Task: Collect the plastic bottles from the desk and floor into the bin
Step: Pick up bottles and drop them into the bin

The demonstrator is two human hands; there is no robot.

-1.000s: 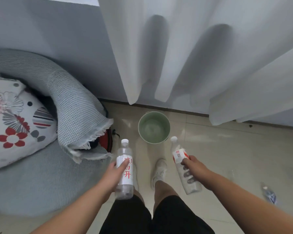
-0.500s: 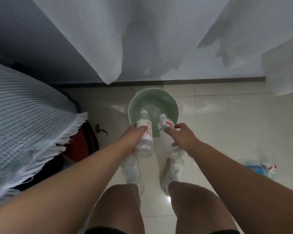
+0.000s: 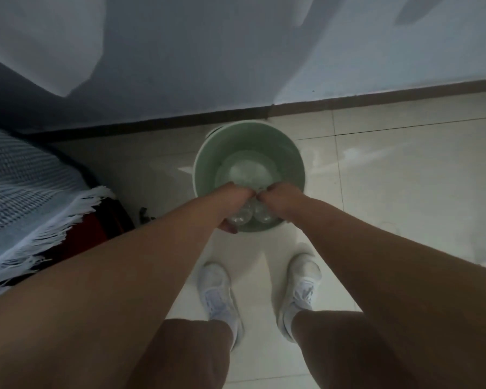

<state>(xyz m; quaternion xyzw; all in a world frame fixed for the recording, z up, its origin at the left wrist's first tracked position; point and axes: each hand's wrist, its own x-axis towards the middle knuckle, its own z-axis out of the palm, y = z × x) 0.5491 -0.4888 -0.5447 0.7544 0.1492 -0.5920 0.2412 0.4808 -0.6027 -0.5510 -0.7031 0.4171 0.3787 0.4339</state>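
Over bin (image 3: 208, 169) mouth, 6 o'clock rim: left hand (image 3: 230, 204) fingers wrapped round left bottle (image 3: 240, 219), right hand (image 3: 282, 199) wrapped round right bottle (image 3: 261, 216), necks down. Empty clear plastic likely light, crushable, slick; grip mid-body.

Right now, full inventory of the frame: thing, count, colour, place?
bin: 1, pale green, on the floor by the wall
bottles: 2, clear plastic, bases up, held at the bin's near rim
blanket: 1, light blue, white fringe, far left
red object: 1, under the blanket; cannot tell what
curtain: white, top left
floor: cream tiles, dark skirting
shoes: 2, white
left hand: 1, on left bottle
right hand: 1, on right bottle
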